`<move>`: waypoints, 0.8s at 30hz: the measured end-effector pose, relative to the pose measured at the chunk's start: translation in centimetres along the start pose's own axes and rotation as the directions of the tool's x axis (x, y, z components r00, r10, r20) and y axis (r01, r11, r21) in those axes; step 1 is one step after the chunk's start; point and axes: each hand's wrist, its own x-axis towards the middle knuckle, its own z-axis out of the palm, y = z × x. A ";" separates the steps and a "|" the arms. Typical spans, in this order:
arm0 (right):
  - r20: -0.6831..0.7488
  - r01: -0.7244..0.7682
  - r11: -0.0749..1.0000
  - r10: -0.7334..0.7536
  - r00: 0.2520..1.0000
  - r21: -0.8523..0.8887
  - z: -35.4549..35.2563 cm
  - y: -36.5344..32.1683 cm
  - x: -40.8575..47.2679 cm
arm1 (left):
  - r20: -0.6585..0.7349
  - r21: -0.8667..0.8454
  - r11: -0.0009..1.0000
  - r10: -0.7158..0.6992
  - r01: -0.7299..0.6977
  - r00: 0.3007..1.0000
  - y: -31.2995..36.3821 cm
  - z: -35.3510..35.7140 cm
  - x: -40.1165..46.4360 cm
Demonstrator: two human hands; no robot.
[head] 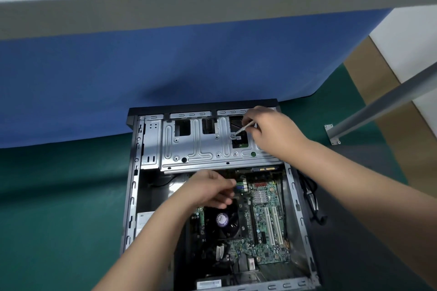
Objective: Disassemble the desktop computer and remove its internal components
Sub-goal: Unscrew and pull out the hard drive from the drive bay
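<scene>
case: open desktop computer (212,196) lies flat on the green floor, side panel off, just in front of the blue panel (165,61). Long axis runs near-far; front bezel at the far end, rear I/O end near me.
drive cage: silver drive cage (203,146) spans the far part of the case, its long axis left-right, across the case's.
R hand: my right hand (267,130) pinches a thin screwdriver (244,128); shaft slants down and left, tip on a screw (233,135) in the cage's right part.
L hand: my left hand (210,189) is curled low over the motherboard (262,220), just far of the CPU fan (222,220). Fingers look pinched on a small connector or cable, but can't tell for sure, it's hidden under them.
risk 1: driver sits at an angle, not square on the screw, so the tip could cam out, strip the head or jab the dark opening beside it.
risk 2: loose screw could drop thru a cage cutout onto the board.
risk 3: if L hand tugs a plug crooked, pins or wires may bend or tear.
risk 4: cage freed w/ cables attached could snag them.
</scene>
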 end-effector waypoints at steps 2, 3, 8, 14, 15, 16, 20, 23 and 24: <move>-0.025 -0.044 0.997 0.046 0.999 0.068 0.4 0.3 -0.3 | -0.146 0.122 0.978 0.186 -0.169 0.972 0.8 -0.4 -0.4; -0.036 -0.065 0.993 0.069 0.997 0.101 0.6 0.4 -0.4 | -0.235 0.212 0.943 0.303 -0.256 0.923 1.3 -0.6 -0.2; -0.062 -0.164 0.951 0.186 0.981 0.264 2.0 0.8 -1.4 | -0.301 0.671 0.647 0.685 -0.363 0.663 3.4 -0.6 2.0; -0.050 -0.247 0.850 0.304 0.951 0.465 3.2 0.7 -2.1 | -0.132 0.888 0.357 0.803 -0.291 0.581 4.4 0.3 4.7; -0.040 -0.261 0.834 0.320 0.947 0.486 3.4 0.7 -2.2 | -0.131 0.898 0.340 0.814 -0.280 0.566 4.5 0.4 4.8; -0.034 -0.274 0.818 0.337 0.941 0.506 3.5 0.7 -2.4 | -0.128 0.907 0.323 0.823 -0.270 0.554 4.5 0.5 4.9; -0.021 -0.329 0.744 0.418 0.908 0.582 3.7 0.7 -3.0 | -0.091 0.947 0.238 0.842 -0.214 0.532 4.6 0.6 5.2; -0.010 -0.349 0.685 0.461 0.887 0.640 3.6 0.5 -3.7 | -0.072 0.964 0.193 0.851 -0.181 0.520 4.6 0.8 5.3; -0.011 -0.351 0.661 0.478 0.878 0.664 3.5 0.4 -4.0 | -0.068 0.967 0.184 0.853 -0.176 0.518 4.6 0.8 5.3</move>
